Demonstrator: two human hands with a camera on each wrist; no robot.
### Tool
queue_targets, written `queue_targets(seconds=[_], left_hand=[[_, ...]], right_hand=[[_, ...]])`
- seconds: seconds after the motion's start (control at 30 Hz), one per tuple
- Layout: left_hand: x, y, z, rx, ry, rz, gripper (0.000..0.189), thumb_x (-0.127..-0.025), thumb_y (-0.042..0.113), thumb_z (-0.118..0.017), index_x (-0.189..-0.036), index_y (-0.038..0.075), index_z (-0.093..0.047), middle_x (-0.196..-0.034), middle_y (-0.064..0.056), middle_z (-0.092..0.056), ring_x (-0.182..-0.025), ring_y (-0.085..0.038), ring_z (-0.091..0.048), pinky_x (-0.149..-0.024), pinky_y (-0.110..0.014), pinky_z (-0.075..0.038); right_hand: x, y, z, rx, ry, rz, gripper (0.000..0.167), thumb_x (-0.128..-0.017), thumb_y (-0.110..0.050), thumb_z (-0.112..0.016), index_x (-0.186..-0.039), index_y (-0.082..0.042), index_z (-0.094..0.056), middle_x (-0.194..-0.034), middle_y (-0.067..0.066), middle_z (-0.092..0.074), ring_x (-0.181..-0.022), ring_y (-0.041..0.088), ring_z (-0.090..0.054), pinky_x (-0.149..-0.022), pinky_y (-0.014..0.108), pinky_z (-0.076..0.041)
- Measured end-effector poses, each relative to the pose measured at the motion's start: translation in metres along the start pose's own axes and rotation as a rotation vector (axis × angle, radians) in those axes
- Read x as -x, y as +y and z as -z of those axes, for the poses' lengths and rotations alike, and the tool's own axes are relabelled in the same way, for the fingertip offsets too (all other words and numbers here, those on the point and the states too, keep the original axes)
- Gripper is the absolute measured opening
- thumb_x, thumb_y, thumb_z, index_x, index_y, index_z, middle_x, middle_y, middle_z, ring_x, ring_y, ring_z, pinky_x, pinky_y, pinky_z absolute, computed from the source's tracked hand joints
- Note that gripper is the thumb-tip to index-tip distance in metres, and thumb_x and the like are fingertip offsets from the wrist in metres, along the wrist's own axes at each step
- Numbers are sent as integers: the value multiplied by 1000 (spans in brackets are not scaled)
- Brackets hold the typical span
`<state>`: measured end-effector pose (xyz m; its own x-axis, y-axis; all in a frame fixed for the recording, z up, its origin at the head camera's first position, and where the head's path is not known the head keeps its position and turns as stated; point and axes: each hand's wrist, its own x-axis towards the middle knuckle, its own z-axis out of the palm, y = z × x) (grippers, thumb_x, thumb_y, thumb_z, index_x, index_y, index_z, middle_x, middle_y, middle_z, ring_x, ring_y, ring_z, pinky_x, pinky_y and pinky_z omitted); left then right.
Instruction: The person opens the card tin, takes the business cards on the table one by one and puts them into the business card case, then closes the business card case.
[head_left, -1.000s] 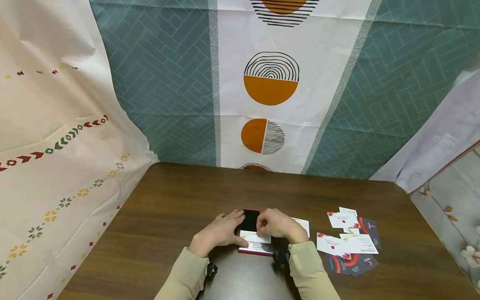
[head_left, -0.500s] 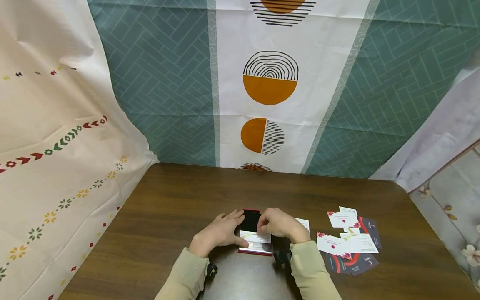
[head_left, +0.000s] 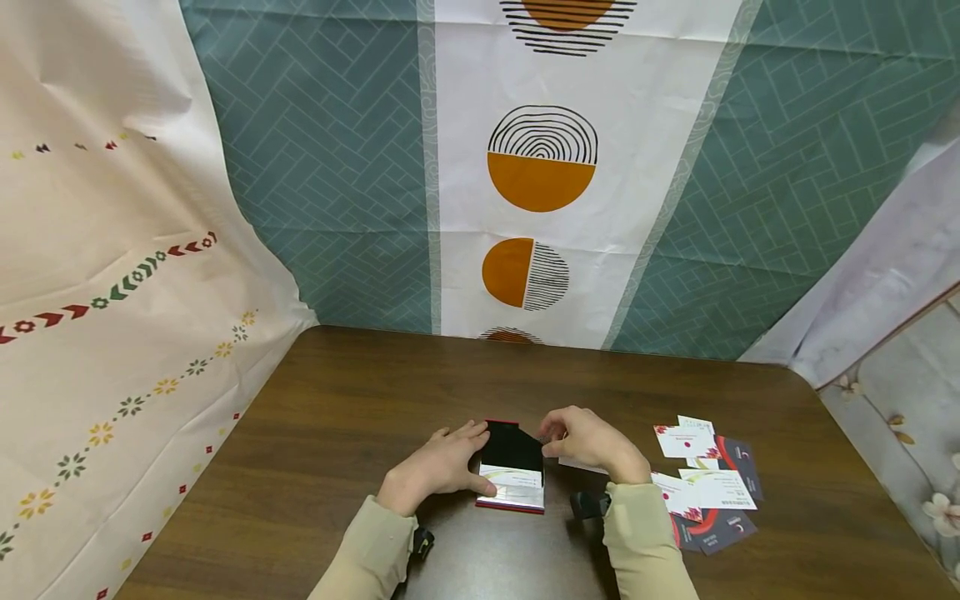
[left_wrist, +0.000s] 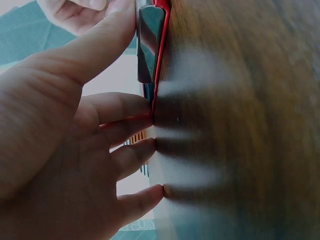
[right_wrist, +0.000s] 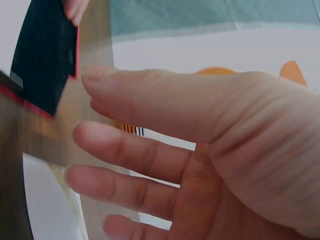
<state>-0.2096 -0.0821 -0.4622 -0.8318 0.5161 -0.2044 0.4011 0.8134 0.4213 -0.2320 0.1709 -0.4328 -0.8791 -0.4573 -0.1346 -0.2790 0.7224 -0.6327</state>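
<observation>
A card case (head_left: 517,447) lies unfolded on the table, with a black inside, red edges and a shiny metal end. White business cards (head_left: 512,477) rest in its near part. My left hand (head_left: 438,467) is at its left side: the thumb lies over the metal end, the fingers stretch along the edge and touch the table, as the left wrist view shows. Just right of the case is my right hand (head_left: 592,440), holding nothing. In the right wrist view its fingers (right_wrist: 125,192) are extended and apart from the case. A white card (head_left: 581,465) lies partly hidden beneath it.
To the right on the brown table (head_left: 360,392) is a loose spread of white cards (head_left: 720,487) and dark grey-and-red cards (head_left: 723,529), some overlapping. A patterned cloth (head_left: 337,167) hangs behind the table, another cloth (head_left: 112,333) at its left.
My right hand has let go of the card in the case and moved right and slightly away from me. The card now sits lower in the case. My left hand stays put.
</observation>
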Motion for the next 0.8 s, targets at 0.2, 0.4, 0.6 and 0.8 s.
queue_targets(seconds=[0.2,0.4,0.6,0.8], left_hand=[[0,-1,-1,1,6,0,86,-81,50,-76,-147,6,-44,-156,-6,-33,-146,-25,-23,-115,-53,-19],[0,0,-1,1,11,-1,86,-80,50,-76,-147,5,-44,-156,-6,-33,-145,-25,-24,-115,-53,-19],[-1,0,-1,8,11,-8,86,-81,50,-76,-148,5,-43,-156,-7,-33,-146,-26,-23,-115,-53,-18],[0,0,0,16,7,-4,86,-81,49,-77,-147,5,-44,-156,-8,-33,-146,-27,-23,-115,-54,-18]], right_hand=[[9,13,10,12,77,-148,26,-79,-15,-82,-99,-5,-68,-83,0,-61,-77,17,-55,-67,36,-48],[14,23,15,94,88,-268,44,-73,-21,-87,-107,-5,-64,-95,8,-63,-84,24,-57,-71,42,-50],[16,28,15,178,59,-341,69,-68,-29,-91,-124,-7,-56,-117,17,-56,-108,37,-51,-83,58,-47],[17,29,10,253,49,-350,47,-68,-24,-90,-101,-11,-59,-97,9,-50,-96,32,-45,-77,55,-41]])
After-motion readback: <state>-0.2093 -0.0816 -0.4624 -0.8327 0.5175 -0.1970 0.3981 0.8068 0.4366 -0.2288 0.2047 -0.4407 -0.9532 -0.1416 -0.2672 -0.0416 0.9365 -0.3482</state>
